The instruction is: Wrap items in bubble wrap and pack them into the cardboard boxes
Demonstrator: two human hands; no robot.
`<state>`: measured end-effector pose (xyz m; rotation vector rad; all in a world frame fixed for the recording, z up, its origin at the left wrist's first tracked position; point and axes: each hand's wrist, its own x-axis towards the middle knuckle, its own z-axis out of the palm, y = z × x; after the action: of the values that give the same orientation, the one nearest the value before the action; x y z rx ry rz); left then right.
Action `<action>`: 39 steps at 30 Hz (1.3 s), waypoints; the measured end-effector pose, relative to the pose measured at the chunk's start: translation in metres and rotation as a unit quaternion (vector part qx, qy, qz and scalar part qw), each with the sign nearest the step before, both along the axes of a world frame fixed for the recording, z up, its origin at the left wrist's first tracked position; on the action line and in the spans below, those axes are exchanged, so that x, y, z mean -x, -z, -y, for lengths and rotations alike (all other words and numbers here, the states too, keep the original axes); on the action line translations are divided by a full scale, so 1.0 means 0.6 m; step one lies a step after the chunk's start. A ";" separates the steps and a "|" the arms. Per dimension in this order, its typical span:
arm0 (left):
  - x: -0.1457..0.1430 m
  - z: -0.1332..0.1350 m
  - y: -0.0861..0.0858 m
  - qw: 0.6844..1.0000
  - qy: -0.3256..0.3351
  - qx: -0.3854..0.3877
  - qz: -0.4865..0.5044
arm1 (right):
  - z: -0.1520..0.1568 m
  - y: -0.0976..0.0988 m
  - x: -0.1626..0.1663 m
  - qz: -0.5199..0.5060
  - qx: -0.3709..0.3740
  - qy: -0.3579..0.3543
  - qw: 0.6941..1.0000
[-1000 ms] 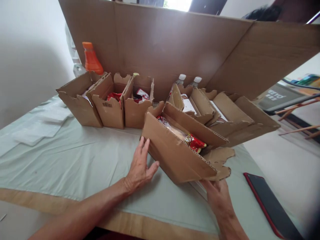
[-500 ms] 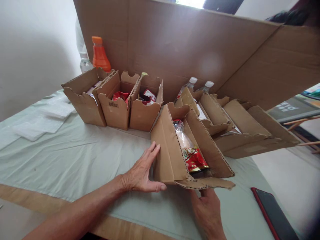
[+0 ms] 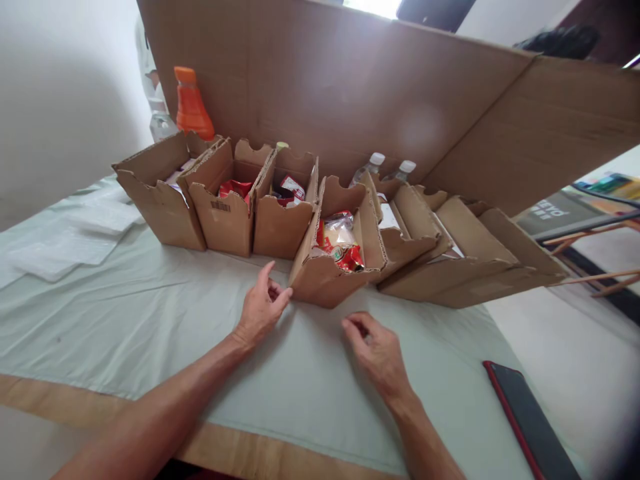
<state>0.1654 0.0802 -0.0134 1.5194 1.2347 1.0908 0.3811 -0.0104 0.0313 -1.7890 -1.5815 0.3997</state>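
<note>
A cardboard bin (image 3: pixel 330 283) stands in a gap of the row, angled slightly toward me. Inside it lie a clear-fronted packet and a red snack packet (image 3: pixel 347 257). My left hand (image 3: pixel 263 303) is by the bin's lower left corner, fingers apart and thumb at the corner; whether it touches I cannot tell. In front of the bin and apart from it, my right hand (image 3: pixel 377 350) is loosely curled over the cloth, with no object seen in it. To the left, a bin (image 3: pixel 283 230) with dark and red packs stands close. On the right, another bin (image 3: pixel 413 233) leans over.
Two more bins stand at left, one holding a red packet (image 3: pixel 235 190). Leaning bins (image 3: pixel 465 280) line the right. Behind are an orange bottle (image 3: pixel 193 110), clear bottles (image 3: pixel 370 167) and a tall cardboard panel (image 3: pixel 320 87). A phone (image 3: pixel 533 420) lies front right; plastic sheets (image 3: pixel 75 240) left.
The bin has gone away from me, back into the row, and sits more upright. My right hand has come off its front underside. My left hand has shifted forward and left along it.
</note>
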 end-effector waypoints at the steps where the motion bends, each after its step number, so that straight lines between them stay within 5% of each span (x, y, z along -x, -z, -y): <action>1: 0.000 -0.001 0.001 1.000 0.015 0.005 0.017 | 0.005 0.002 0.012 -0.002 -0.002 -0.022 1.000; 5: -0.008 0.008 0.017 0.981 0.131 0.032 0.137 | 0.003 0.011 0.051 0.012 -0.051 -0.126 0.991; 9: -0.020 0.011 0.037 0.949 0.202 0.102 0.220 | -0.055 0.033 0.051 0.030 -0.068 -0.108 0.991; 17: -0.009 0.001 0.019 0.931 0.189 0.180 0.256 | -0.130 0.101 0.018 0.034 -0.039 -0.050 0.997; 26: -0.021 0.007 0.021 0.949 0.167 0.161 0.212 | -0.114 0.103 0.011 0.027 -0.078 -0.041 0.996; 29: -0.025 0.008 0.021 0.954 0.170 0.147 0.199 | -0.109 0.071 0.033 0.009 -0.100 -0.042 0.994; 32: -0.029 0.010 0.019 0.957 0.178 0.132 0.189 | -0.122 -0.001 0.079 -0.014 -0.123 -0.069 0.990; 36: -0.033 0.008 0.019 0.960 0.167 0.131 0.180 | -0.193 -0.112 0.145 0.015 -0.121 -0.107 0.987; 39: -0.034 0.001 0.013 0.964 0.145 0.137 0.177 | -0.251 -0.154 0.170 0.101 -0.075 -0.055 0.990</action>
<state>0.1857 0.0796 -0.0209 1.1864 0.8461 0.9053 0.2792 0.1405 0.1237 -1.6740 -1.8074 0.1478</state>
